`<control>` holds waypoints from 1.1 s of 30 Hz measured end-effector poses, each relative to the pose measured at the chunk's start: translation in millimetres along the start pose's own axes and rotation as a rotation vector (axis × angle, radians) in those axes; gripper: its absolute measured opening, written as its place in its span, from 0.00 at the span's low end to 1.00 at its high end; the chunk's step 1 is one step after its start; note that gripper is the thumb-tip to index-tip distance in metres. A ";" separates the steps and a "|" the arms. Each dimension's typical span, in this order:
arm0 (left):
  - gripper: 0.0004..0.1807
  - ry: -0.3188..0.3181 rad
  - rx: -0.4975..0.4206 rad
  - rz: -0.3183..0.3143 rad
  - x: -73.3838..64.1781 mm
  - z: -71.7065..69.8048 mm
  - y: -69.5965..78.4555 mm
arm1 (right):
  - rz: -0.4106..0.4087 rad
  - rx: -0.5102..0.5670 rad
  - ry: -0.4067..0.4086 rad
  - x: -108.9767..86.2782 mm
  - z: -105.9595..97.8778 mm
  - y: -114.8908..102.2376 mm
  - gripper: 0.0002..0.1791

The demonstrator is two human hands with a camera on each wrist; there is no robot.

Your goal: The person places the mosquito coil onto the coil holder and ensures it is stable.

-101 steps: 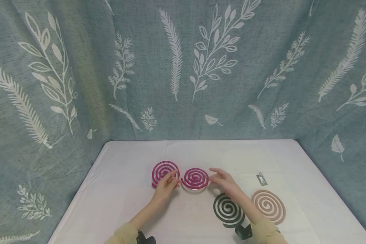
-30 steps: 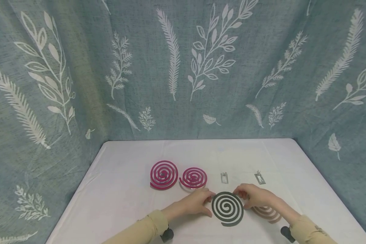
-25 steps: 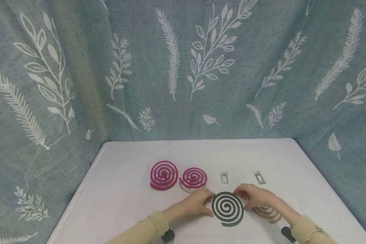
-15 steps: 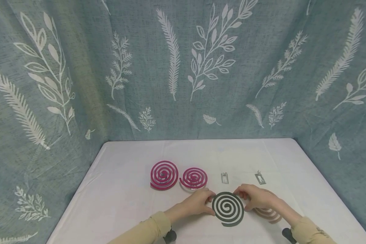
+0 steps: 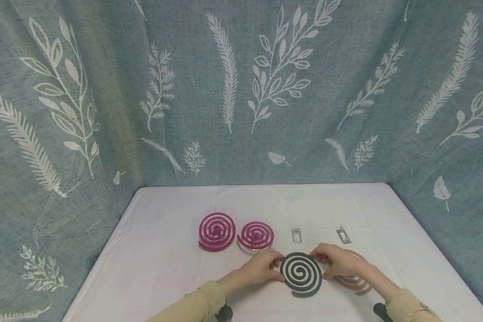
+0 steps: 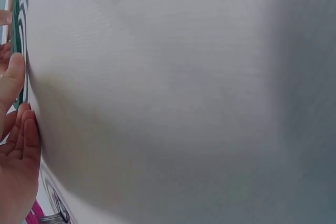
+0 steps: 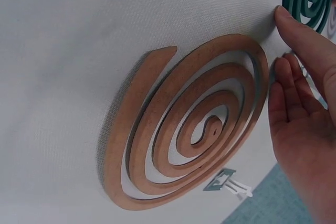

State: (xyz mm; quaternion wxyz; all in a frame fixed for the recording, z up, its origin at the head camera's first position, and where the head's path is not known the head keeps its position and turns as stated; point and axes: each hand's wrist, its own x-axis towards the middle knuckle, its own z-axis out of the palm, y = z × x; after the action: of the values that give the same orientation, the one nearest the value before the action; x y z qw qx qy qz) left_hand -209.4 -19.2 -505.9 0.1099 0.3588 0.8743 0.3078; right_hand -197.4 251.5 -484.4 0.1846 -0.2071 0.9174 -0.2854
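Note:
In the head view a dark green mosquito coil [image 5: 300, 272] is at the front centre-right of the white table. My left hand [image 5: 259, 268] holds its left edge between thumb and fingers. The right hand [image 5: 338, 261] holds the opposite edge the same way. Seen from the left wrist, the green coil [image 6: 17, 30] is nearly edge-on, with the left thumb against it; its contact with the table is unclear. Under the right forearm lies a brown mosquito coil [image 5: 353, 282], partly hidden. The right wrist view shows this brown coil [image 7: 114, 156] flat and whole, beside the right hand [image 7: 310, 114].
Behind the left hand are a larger pink coil [image 5: 216, 230] and a smaller pink coil [image 5: 256, 235], which looks raised on a support. Two small metal coil stands [image 5: 296, 235] lie farther back to the right. A patterned curtain [image 5: 241, 112] surrounds the table.
Since the earliest frame, both hands have left the pink coils and come to the green coil. A second metal stand now shows. Lately the green coil's front edge has shifted slightly away from me.

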 end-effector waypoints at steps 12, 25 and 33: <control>0.25 0.020 -0.116 0.029 -0.2 -0.6 -6.5 | 0.010 -0.027 0.040 -2.0 2.4 -1.2 0.33; 0.25 0.011 -0.188 0.034 -2.2 -2.1 -10.2 | -0.021 0.017 0.090 -1.8 11.3 4.0 0.36; 0.27 0.013 -0.234 0.022 -5.5 -2.6 -9.7 | 0.002 0.022 0.088 -6.0 8.2 4.1 0.37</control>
State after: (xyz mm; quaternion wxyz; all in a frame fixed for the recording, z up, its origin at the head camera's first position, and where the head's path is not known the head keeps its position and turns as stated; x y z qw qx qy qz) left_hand -211.9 -29.6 -510.1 0.1418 0.3511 0.8291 0.4112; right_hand -189.6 253.8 -491.8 0.1467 -0.1913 0.9217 -0.3040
